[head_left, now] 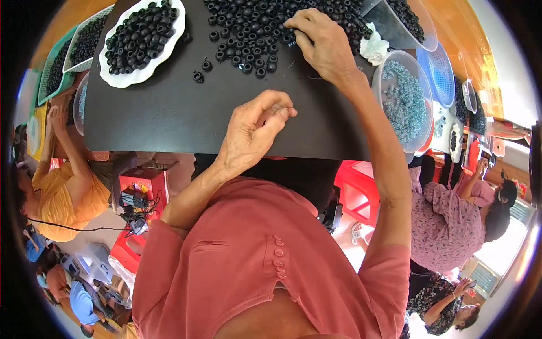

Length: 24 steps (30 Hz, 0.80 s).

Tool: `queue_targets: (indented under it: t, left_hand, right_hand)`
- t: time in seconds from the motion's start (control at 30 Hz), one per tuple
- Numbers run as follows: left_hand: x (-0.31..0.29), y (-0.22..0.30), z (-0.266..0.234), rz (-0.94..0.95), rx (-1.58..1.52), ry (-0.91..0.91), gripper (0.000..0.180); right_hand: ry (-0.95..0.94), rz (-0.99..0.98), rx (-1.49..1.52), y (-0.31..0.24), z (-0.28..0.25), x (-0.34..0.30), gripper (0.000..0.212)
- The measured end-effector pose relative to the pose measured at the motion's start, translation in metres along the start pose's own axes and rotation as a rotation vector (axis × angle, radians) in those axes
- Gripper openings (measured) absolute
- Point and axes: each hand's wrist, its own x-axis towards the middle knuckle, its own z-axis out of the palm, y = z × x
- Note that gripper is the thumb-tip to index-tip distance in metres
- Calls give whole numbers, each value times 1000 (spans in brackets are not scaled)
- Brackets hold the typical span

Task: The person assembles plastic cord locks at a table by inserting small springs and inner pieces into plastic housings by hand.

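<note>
From where I stand: left hand curled, thumb to bent fingers; cannot tell what, if anything, sits inside. Right hand over the pile of black beads; the beads beneath it are hidden. Small pale speck by its fingertips, too tiny to identify. The pile runs out of view at the upper edge; so does the clear tub at upper right. White scalloped dish just clipped there too. Far left, clear bowl mostly behind the tabletop. Neighbour in yellow: head lost in the dark rim. Lower left, distant people too small to read.
</note>
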Motion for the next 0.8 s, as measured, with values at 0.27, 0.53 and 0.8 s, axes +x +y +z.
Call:
queue_targets:
  t: [0.27,0.53,0.8]
  left_hand:
    - [0,-6,3,125,-42,40,10]
    - [2,-7,4,125,-18,44,11]
    - [2,-8,4,113,-21,46,11]
  right_hand:
    - [-25,-57,-57,-2,-24,-7,14]
    - [-193,-43,-88,-41,-25,-23,12]
    - [-65,128,-99,-39,-14,-13,14]
